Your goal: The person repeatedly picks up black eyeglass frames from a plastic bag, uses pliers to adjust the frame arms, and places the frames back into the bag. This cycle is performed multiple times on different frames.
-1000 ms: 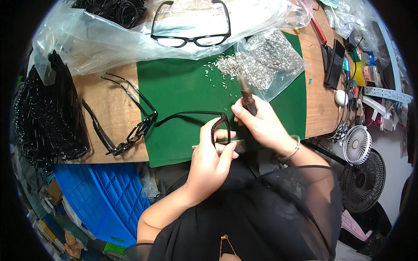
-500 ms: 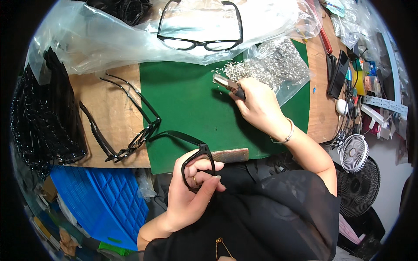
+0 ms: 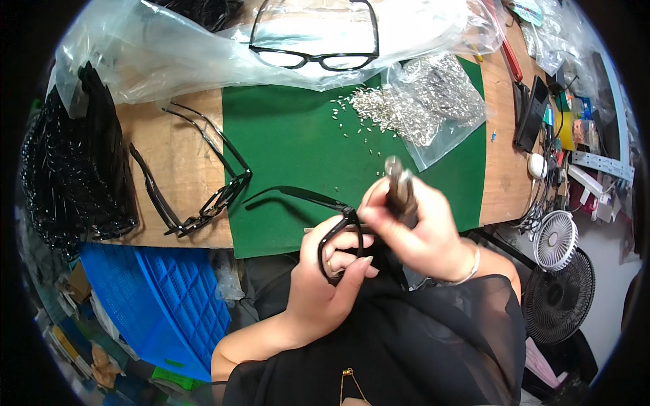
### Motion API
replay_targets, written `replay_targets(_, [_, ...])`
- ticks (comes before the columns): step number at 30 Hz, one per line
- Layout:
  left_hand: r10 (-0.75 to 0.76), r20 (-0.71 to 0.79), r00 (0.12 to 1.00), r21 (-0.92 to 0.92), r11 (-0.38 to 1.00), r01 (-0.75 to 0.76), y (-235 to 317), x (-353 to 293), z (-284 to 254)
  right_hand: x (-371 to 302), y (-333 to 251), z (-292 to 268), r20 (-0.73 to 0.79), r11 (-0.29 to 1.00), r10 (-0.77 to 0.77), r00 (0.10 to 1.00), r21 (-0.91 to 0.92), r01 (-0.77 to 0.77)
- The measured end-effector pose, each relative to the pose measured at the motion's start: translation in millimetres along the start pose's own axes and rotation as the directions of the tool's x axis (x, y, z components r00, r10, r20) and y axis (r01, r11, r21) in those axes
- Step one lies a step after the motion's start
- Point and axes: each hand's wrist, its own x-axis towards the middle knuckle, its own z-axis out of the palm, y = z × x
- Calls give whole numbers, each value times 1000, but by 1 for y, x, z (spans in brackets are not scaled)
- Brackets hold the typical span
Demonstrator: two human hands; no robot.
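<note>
Presently, left hand (image 3: 323, 287) grasps black spectacle frame (image 3: 348, 215), temple (image 3: 306, 195) running lengthwise leftward; right hand (image 3: 433, 237) clenches pliers (image 3: 401, 191), nose pointing away

the green mat (image 3: 284, 135) looks matt and smooth. over it, the glasses frame (image 3: 347, 216) is black plastic with some sheen, the pliers (image 3: 401, 189) metal. on it lie shiny, metallic-looking bits (image 3: 369, 108). along its far edge runs a glossy, crinkled plastic sheet (image 3: 162, 68); left of it, smooth wood table (image 3: 152, 122); nearer than it, sheer cloth sleeve (image 3: 467, 318).
</note>
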Motion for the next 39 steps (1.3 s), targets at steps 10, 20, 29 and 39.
replay_targets(10, [-6, 36, 999, 213, 977, -2, -5, -3, 12, -19, -1, 13, 40, 771, 330, 943, 564, -294])
replay_targets(20, [-287, 147, 947, -71, 952, 299, 51, -24, -17, -21, 3, -22, 334, 995, -46, 941, -68, 72])
replay_targets(29, [-233, 112, 966, 344, 921, 182, 43, -42, -15, -9, -2, -17, 633, 895, -204, 747, -189, 405])
replay_targets(39, [83, 375, 923, 679, 654, -335, 28, -19, -30, -10, 17, -14, 552, 760, -325, 768, -330, 559])
